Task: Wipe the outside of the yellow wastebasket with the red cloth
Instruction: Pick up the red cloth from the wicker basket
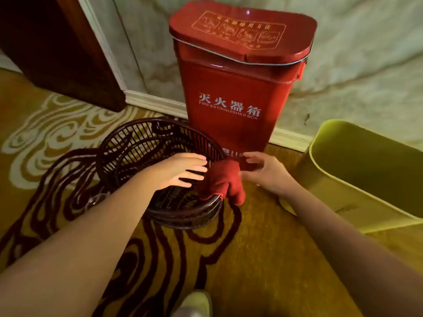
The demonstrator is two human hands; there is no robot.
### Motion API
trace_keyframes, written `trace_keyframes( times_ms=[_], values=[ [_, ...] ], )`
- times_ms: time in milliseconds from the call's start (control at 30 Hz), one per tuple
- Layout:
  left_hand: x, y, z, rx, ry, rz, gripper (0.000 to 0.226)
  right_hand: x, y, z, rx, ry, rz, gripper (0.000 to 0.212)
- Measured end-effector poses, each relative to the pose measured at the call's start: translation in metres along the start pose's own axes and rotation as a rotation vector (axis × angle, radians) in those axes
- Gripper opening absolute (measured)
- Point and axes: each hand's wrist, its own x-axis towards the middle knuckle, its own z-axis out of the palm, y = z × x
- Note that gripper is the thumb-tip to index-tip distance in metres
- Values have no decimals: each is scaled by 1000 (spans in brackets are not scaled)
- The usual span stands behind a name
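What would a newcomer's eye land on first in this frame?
The tall red fire extinguisher box against the wall dominates the centre. In front of it, both open hands, left hand and right hand, flank a red cloth draped over the rim of a dark slatted basket on the patterned carpet. The yellow wastebasket sits at the right edge, untouched.

This looks like a hotel or similar public interior, seen at floor level beside a wall. A gold patterned carpet (pixel 263 259) with cream and dark red swirls covers the floor, and the pale marbled wall (pixel 366 53) has a white baseboard (pixel 155 102). A red metal box (pixel 231 92) lettered "FIRE EXTINGUISHER BOX" stands against it, near a dark wooden door (pixel 52 49).
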Motion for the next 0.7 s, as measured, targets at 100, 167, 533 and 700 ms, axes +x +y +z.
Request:
trace_keyframes(
  times_ms=[100, 167, 533, 700],
  values=[
    [16, -16, 0, -65, 83, -36, 28, 15, 19, 12, 61, -49, 33, 66],
    [33, -23, 0, -3, 166, -47, 37, 27, 31, 20, 51, -42, 14, 71],
    [87, -27, 25, 271, 269, 41, 21, 75, 66, 22, 97, -234, -37, 18],
    [65, -5, 30, 432, 220, 134, 17, 51, 61, 8, 203, -225, -87, 7]
  ],
)
